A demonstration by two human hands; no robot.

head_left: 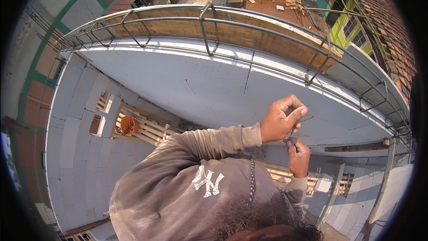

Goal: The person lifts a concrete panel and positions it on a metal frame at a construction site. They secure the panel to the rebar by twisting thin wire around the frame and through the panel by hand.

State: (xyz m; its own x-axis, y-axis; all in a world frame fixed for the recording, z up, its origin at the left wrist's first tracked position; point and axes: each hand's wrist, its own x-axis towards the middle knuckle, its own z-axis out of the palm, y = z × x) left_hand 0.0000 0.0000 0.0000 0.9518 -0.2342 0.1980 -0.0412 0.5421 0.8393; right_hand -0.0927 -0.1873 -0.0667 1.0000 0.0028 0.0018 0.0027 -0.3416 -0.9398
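Observation:
My left hand (281, 119) is closed, with thumb and fingers pinched on a thin dark wire (292, 135). Just below it, my right hand (298, 157) is closed too, its thumb pressed against the fingers at the wire's lower part. Most of the wire is hidden by the fingers. Both hands are held up in front of the pale grey block wall (200, 76), apart from the steel rebar cage (263, 29) that runs along the top of that wall.
Behind the rebar stands a wooden formwork board (174, 30). Lower left, an orange bucket (129, 125) sits on wooden slats (149, 135). A timber piece (356, 147) lies at the right. Beyond the wall are reddish ground (263, 6) and a tiled roof (383, 22).

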